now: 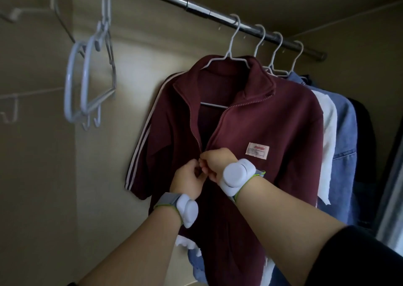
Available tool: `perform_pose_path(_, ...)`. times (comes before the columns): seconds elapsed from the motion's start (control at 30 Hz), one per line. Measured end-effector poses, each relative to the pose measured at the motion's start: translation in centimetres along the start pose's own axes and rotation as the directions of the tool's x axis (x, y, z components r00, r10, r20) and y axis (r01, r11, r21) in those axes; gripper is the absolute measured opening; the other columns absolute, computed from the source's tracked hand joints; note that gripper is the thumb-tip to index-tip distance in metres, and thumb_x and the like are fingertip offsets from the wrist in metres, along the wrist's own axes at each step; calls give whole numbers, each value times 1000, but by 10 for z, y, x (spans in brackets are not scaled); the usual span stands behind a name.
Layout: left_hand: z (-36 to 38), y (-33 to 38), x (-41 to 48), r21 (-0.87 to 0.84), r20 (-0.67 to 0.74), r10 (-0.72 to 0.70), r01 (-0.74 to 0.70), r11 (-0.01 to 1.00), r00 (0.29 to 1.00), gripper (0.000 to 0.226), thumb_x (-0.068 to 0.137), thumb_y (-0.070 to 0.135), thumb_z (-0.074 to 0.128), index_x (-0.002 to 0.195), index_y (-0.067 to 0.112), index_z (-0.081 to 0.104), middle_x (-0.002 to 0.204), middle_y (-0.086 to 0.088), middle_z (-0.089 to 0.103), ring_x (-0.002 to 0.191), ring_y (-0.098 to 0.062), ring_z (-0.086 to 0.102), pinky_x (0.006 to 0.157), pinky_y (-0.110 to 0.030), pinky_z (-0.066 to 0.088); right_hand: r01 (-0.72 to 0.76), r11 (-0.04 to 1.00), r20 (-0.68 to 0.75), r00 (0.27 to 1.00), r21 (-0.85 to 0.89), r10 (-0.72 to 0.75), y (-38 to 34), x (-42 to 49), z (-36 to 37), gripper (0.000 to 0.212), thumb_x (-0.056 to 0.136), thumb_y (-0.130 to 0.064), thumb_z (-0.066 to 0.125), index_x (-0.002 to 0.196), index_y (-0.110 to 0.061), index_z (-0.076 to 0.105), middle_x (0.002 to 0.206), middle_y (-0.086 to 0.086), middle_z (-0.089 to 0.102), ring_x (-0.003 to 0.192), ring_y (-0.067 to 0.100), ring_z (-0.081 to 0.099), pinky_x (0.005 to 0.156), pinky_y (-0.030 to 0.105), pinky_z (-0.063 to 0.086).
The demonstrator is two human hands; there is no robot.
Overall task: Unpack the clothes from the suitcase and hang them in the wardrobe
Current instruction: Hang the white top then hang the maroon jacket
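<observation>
Along the rail (218, 16): four white wire hangers (231, 43) bearing clothes, one maroon jacket (250, 122) frontmost; left of that jacket, two empty pale plastic hangers (87, 78). Two hands (189, 178).

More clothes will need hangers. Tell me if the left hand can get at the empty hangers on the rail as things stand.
Probably yes. The empty hangers hang left of the maroon jacket with open space before them. But the left hand is pinched at the jacket's zip and must let go first.

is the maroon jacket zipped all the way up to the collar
No, the maroon jacket hangs open from the collar down to where the left hand and right hand pinch its zipper.
</observation>
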State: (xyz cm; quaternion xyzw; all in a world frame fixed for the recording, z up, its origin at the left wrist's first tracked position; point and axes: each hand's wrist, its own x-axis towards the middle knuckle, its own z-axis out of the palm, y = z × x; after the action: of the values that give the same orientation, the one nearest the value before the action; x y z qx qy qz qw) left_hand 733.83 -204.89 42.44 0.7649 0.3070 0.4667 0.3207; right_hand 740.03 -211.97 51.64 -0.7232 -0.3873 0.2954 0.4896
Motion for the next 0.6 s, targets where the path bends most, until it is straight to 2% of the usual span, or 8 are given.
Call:
perform_pose_path(0.07,-2,0,-2,73,1,14,-14,997,1000,12,89,25,61,81,17,56,79,1,64,76,-16,60,67,-26,45,34,994,-58,998,105,-28,-10,0,4,28,88,-6,51,60,-10,52,59,5,53,48,15,49,49,21,38)
perform_pose_path(0.1,-2,-2,-2,114,18,20,-22,993,1000,16,88,27,61,82,14,55,77,-2,64,74,-19,61,65,-28,46,53,984,-80,996,171,-40,-19,-1,4,30,87,-6,51,58,-10,53,53,3,52,43,12,48,48,21,35)
perform_pose_path(0.2,-4,-2,-1,183,44,8,-16,983,999,26,88,27,62,72,14,46,64,2,52,65,-18,54,59,-26,42,170,936,-141,981,307,-132,-53,-5,-3,30,90,-10,49,60,-14,51,40,-5,49,27,2,43,36,16,30)
perform_pose_path(0.3,-5,3,2,241,62,5,-20,970,998,26,88,29,62,74,16,45,68,4,50,69,-17,53,62,-25,40,211,864,-198,971,458,-133,-70,-8,-10,33,93,-13,49,61,-14,50,47,-4,47,23,1,39,30,8,23)
perform_pose_path(0.4,-3,3,3,289,119,-37,2,957,992,21,90,29,59,81,15,46,78,3,52,75,-16,53,65,-24,38,213,906,-212,967,366,-141,-64,-9,-9,29,93,-15,51,64,-13,53,59,0,51,35,6,44,35,13,27)
perform_pose_path(0.5,-1,-5,0,307,137,-114,67,949,984,18,91,32,57,98,16,54,90,2,59,80,-15,55,68,-24,42,183,964,-82,982,193,-171,-49,-16,-10,32,98,-23,45,69,-13,53,64,0,54,49,10,45,48,20,30)
perform_pose_path(0.6,1,-15,-10,295,115,-209,167,941,971,20,91,31,57,107,19,59,103,2,63,84,-13,56,71,-24,44,246,950,-53,964,-193,-261,-29,-22,-22,23,97,-17,44,80,-10,58,73,3,61,58,15,55,55,25,42)
